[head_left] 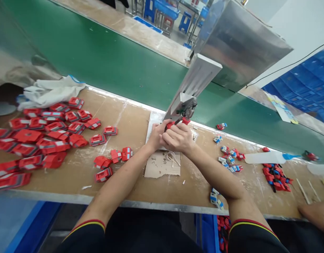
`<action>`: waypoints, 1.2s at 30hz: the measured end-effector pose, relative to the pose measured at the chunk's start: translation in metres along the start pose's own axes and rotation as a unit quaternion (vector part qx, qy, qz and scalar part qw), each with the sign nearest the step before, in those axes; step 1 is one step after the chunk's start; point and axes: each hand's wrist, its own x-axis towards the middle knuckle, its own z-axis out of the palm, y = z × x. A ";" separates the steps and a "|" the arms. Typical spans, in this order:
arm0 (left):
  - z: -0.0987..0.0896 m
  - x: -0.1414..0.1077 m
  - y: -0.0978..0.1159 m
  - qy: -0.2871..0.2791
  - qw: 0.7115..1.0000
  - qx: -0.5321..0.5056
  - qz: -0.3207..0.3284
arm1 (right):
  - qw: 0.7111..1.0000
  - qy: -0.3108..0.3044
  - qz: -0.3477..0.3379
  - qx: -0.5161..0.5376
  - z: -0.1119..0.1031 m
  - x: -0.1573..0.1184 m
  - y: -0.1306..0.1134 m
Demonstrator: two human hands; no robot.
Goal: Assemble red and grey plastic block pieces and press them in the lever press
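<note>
My left hand (158,135) and my right hand (179,137) are closed side by side, touching, at the foot of an upright metal fixture (197,77). A metal toggle clamp (188,107) is fixed to it, with a red handle (186,121) reaching down to the fingers of my right hand, which wrap round its end. Another bit of red (169,124) shows at my left fingertips; its kind is hidden. Under my wrists lies a torn cardboard piece (162,168) with a clear round loop (172,156) and small dark specks.
Many red toy vehicle bodies (56,135) lie at left beside a white cloth (51,92). Small blue-and-white toy parts (230,160), a squeeze bottle (267,157) and red-black parts (276,177) sit at right. A green conveyor belt (119,59) runs behind. Another person's hand (316,212) rests far right.
</note>
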 end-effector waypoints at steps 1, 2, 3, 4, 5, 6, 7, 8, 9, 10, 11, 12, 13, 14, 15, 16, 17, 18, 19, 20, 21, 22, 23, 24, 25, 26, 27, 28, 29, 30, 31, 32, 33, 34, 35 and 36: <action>0.000 0.000 0.000 -0.007 1.000 0.003 0.003 | 0.999 0.032 -0.003 0.001 -0.003 -0.006 -0.003; 0.000 0.000 0.001 -0.014 1.000 0.006 0.004 | 0.997 0.075 0.002 0.001 -0.007 -0.013 -0.006; 0.000 0.000 0.002 -0.019 1.000 0.008 0.002 | 0.991 0.135 0.023 0.002 -0.009 -0.020 -0.010; 0.001 0.000 0.003 -0.021 1.000 0.008 -0.002 | 0.976 0.206 0.065 0.009 -0.011 -0.027 -0.013; 0.000 0.000 0.003 -0.024 1.000 0.008 -0.006 | 0.952 0.278 0.122 0.031 -0.011 -0.033 -0.016; 0.000 0.001 0.004 -0.028 1.000 0.009 -0.010 | 0.919 0.340 0.189 0.073 -0.010 -0.037 -0.019; 0.000 0.002 0.004 -0.033 0.999 0.010 -0.013 | 0.882 0.373 0.254 0.135 -0.008 -0.040 -0.021; 0.000 0.002 0.004 -0.037 0.999 0.011 -0.016 | 0.852 0.368 0.308 0.211 -0.005 -0.041 -0.022; 0.000 0.003 0.004 -0.039 0.999 0.011 -0.018 | 0.831 0.325 0.343 0.292 -0.002 -0.041 -0.024; -0.001 0.003 0.004 -0.038 0.999 0.010 -0.018 | 0.815 0.264 0.363 0.366 0.000 -0.040 -0.026; -0.001 0.004 0.004 -0.037 0.999 0.009 -0.018 | 0.798 0.208 0.374 0.424 0.000 -0.039 -0.027; -0.001 0.004 0.005 -0.036 0.999 0.007 -0.017 | 0.784 0.166 0.378 0.464 -0.002 -0.038 -0.029; -0.002 0.004 0.005 -0.036 0.999 0.005 -0.017 | 0.772 0.140 0.380 0.490 -0.006 -0.037 -0.031; -0.002 0.003 0.005 -0.036 0.999 0.004 -0.017 | 0.762 0.130 0.381 0.507 -0.013 -0.036 -0.033; -0.002 0.003 0.006 -0.036 0.999 0.003 -0.018 | 0.754 0.129 0.383 0.518 -0.021 -0.036 -0.035; -0.002 0.003 0.006 -0.036 0.999 0.002 -0.018 | 0.746 0.132 0.386 0.526 -0.030 -0.036 -0.037; -0.002 0.003 0.006 -0.035 0.999 0.002 -0.018 | 0.739 0.134 0.390 0.533 -0.040 -0.036 -0.040; -0.002 0.003 0.007 -0.034 0.999 0.002 -0.018 | 0.733 0.135 0.396 0.536 -0.050 -0.036 -0.042; -0.001 0.003 0.007 -0.031 0.999 0.003 -0.018 | 0.728 0.135 0.403 0.538 -0.059 -0.035 -0.044; -0.001 0.003 0.007 -0.029 0.999 0.003 -0.018 | 0.725 0.134 0.409 0.538 -0.067 -0.035 -0.045; -0.001 0.003 0.007 -0.026 0.999 0.003 -0.019 | 0.723 0.133 0.411 0.539 -0.073 -0.034 -0.047; 0.000 0.003 0.007 -0.023 1.000 0.001 -0.020 | 0.721 0.131 0.410 0.542 -0.078 -0.033 -0.048; 0.000 0.003 0.007 -0.019 1.000 -0.001 -0.022 | 0.720 0.130 0.409 0.546 -0.081 -0.032 -0.048; 0.001 0.003 0.007 -0.016 1.000 -0.002 -0.023 | 0.717 0.128 0.407 0.550 -0.083 -0.030 -0.049; 0.001 0.003 0.007 -0.014 1.000 -0.004 -0.025 | 0.715 0.129 0.408 0.554 -0.085 -0.029 -0.049; 0.001 0.003 0.007 -0.013 1.000 -0.006 -0.026 | 0.712 0.128 0.409 0.556 -0.085 -0.029 -0.049; 0.001 0.003 0.007 -0.012 1.000 -0.007 -0.026 | 0.711 0.127 0.411 0.556 -0.084 -0.029 -0.048; 0.001 0.003 0.007 -0.013 1.000 -0.008 -0.026 | 0.712 0.124 0.411 0.556 -0.083 -0.029 -0.048; 0.001 0.003 0.008 -0.013 1.000 -0.008 -0.026 | 0.713 0.121 0.411 0.556 -0.081 -0.030 -0.048; 0.001 0.003 0.008 -0.014 1.000 -0.008 -0.026 | 0.715 0.116 0.409 0.555 -0.078 -0.032 -0.047; 0.001 0.003 0.008 -0.014 1.000 -0.008 -0.026 | 0.717 0.110 0.407 0.555 -0.074 -0.034 -0.046; 0.001 0.003 0.008 -0.015 1.000 -0.008 -0.026 | 0.721 0.100 0.405 0.553 -0.070 -0.036 -0.045; 0.000 0.003 0.009 -0.015 1.000 -0.008 -0.025 | 0.724 0.088 0.403 0.552 -0.066 -0.038 -0.044; 0.000 0.003 0.009 -0.016 1.000 -0.008 -0.024 | 0.729 0.074 0.399 0.551 -0.063 -0.040 -0.043; 0.000 0.003 0.008 -0.017 1.000 -0.007 -0.023 | 0.736 0.060 0.392 0.549 -0.059 -0.042 -0.042; 0.000 0.003 0.008 -0.018 1.000 -0.005 -0.022 | 0.742 0.047 0.384 0.548 -0.056 -0.043 -0.041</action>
